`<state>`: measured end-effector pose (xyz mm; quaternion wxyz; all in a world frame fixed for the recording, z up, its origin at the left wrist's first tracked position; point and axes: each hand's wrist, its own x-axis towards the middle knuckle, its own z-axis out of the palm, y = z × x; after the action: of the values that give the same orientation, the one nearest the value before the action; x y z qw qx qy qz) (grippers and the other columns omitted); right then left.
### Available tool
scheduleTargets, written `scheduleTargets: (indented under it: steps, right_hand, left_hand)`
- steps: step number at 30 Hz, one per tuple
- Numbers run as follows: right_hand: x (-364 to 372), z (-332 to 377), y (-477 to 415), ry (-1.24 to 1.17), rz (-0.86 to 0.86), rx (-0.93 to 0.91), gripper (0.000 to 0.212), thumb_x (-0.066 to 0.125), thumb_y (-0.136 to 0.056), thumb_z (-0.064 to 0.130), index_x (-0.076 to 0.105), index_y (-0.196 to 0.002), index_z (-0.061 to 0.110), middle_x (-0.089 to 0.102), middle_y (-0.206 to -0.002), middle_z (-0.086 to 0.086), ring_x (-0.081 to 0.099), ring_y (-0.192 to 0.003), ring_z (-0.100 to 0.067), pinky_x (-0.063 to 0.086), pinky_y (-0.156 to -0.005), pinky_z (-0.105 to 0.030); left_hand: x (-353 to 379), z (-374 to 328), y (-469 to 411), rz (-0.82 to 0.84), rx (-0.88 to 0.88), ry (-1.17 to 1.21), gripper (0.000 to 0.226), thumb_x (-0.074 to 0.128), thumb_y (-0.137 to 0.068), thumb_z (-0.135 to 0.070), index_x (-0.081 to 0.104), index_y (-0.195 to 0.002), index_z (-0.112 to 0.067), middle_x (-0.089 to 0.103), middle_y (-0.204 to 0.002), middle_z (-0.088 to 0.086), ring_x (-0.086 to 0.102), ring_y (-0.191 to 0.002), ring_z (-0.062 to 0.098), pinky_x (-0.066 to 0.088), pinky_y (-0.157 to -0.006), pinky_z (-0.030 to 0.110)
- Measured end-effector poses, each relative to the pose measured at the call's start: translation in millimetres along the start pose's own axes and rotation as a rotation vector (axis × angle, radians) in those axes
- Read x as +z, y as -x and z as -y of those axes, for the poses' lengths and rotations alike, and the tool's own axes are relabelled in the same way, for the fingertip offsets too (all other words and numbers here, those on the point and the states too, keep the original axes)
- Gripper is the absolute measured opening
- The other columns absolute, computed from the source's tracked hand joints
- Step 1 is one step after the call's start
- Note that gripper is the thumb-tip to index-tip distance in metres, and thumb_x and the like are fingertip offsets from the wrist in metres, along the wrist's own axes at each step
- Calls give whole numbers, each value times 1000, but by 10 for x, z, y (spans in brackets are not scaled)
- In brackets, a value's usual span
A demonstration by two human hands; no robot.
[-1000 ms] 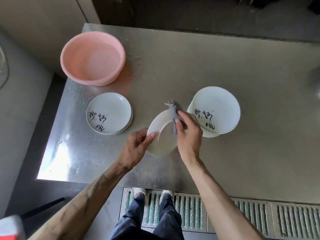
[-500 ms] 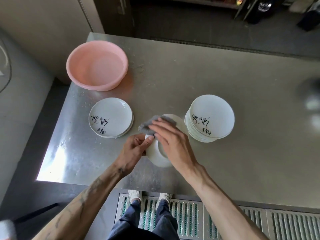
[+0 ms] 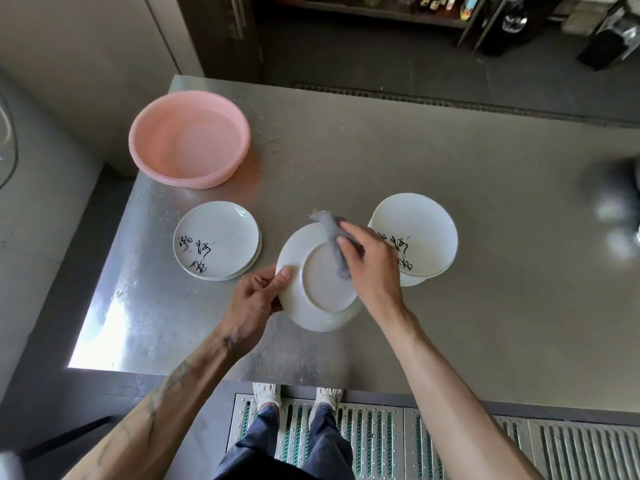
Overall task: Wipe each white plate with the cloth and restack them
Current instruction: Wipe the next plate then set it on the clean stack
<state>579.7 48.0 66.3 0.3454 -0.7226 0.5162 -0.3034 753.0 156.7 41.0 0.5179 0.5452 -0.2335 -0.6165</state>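
Mid-wipe on a round white ceramic plate, turned foot-ring up and held tilted above the grey steel table, nearer the person than the round pink plastic basin and to its right. Gripped at the rim by the left hand, thumb over the edge and fingers curled beneath. Rubbed across the back with a crumpled grey cloth, pinched in the right hand against the plate's far side. Hands apart, one at each side of the same plate.

Just nearer the person than the basin: a short stack of white plates with black brush lettering, face up on the table. Farther right of the basin, well apart from it: a taller stack of the same lettered plates, partly hidden behind the right hand.

Judged as the underside pass of the wiping step for this one plate; cannot tell whether the face is done. Likely next: finish the sweep round the foot ring, lift the cloth clear, turn the plate face up and lower it onto a stack, probably the short one near the basin, though not certain. Calls for a firm rim grip through the turn and a centred, gentle set-down so the rims nest without chipping.
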Motion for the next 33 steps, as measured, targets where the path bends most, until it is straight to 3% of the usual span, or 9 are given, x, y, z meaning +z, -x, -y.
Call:
scheduleTargets:
  steps: [4, 6, 9, 11, 14, 17, 22, 27, 33]
  right_hand:
    - [7, -134, 202, -59, -104, 241, 16, 62, -96, 11, 73, -100, 22, 66, -75, 19, 55, -71, -4, 43, -70, -19]
    - [59, -150, 375, -67, -158, 326, 14, 63, -95, 11, 70, -91, 22, 63, -70, 17, 54, -69, -8, 44, -70, -22]
    - [74, -125, 394, -13, -189, 327, 11, 63, -94, 11, 71, -93, 18, 67, -75, 7, 55, -72, -14, 42, -69, -27]
    - [44, -58, 244, -11, -182, 251, 17, 64, -94, 8, 74, -102, 19, 70, -84, 9, 57, -75, -8, 42, -72, -22]
    - [32, 84, 24, 64, -107, 34, 31, 64, -94, 4, 73, -121, 15, 73, -118, 5, 64, -104, -6, 38, -91, -4]
    - [115, 163, 69, 113, -2, -167, 31, 65, -97, 8, 71, -127, 13, 68, -132, 4, 60, -124, -7, 40, -107, -14]
    - [111, 23, 352, 85, 144, -286, 37, 67, -94, 1, 69, -130, 10, 64, -139, 2, 56, -130, -5, 42, -112, -21]
    - [83, -12, 136, 86, -71, -65, 32, 65, -96, 4, 71, -127, 10, 65, -136, 0, 58, -129, -8, 37, -111, -16]
    - [232, 81, 410, 68, 100, -239, 31, 66, -97, 10, 71, -127, 14, 68, -132, 5, 60, -124, -2, 43, -107, -17]
  left_hand:
    - [-1, 17, -4, -46, 9, 113, 37, 53, -103, -30, 72, -117, -2, 73, -114, 16, 69, -102, 23, 59, -83, 36]
    - [12, 31, -12, -65, 4, 157, 39, 53, -102, -31, 71, -121, -3, 72, -118, 17, 68, -104, 23, 60, -83, 36]
    - [24, 44, -31, -66, -22, 186, 39, 53, -102, -31, 70, -122, -2, 72, -115, 14, 68, -103, 23, 60, -82, 35]
    - [36, 21, -42, -41, -38, 186, 37, 53, -102, -31, 71, -119, -3, 73, -113, 12, 68, -100, 22, 60, -82, 35]
    - [67, -13, -66, -5, -24, 160, 37, 52, -104, -31, 72, -119, -4, 73, -114, 14, 69, -101, 21, 59, -83, 35]
    - [87, -40, -80, -3, -8, 158, 38, 50, -106, -31, 70, -122, -3, 72, -117, 17, 69, -102, 23, 59, -82, 35]
    - [54, -36, -76, -28, -8, 186, 38, 50, -105, -31, 70, -122, -3, 71, -120, 19, 69, -105, 25, 60, -83, 35]
    - [97, -28, -84, -33, -8, 171, 35, 52, -104, -31, 74, -115, -6, 73, -111, 15, 69, -98, 23, 60, -82, 36]
    - [68, -34, -110, -55, -1, 201, 32, 48, -106, -23, 76, -113, -9, 74, -113, 17, 70, -99, 24, 60, -83, 35]
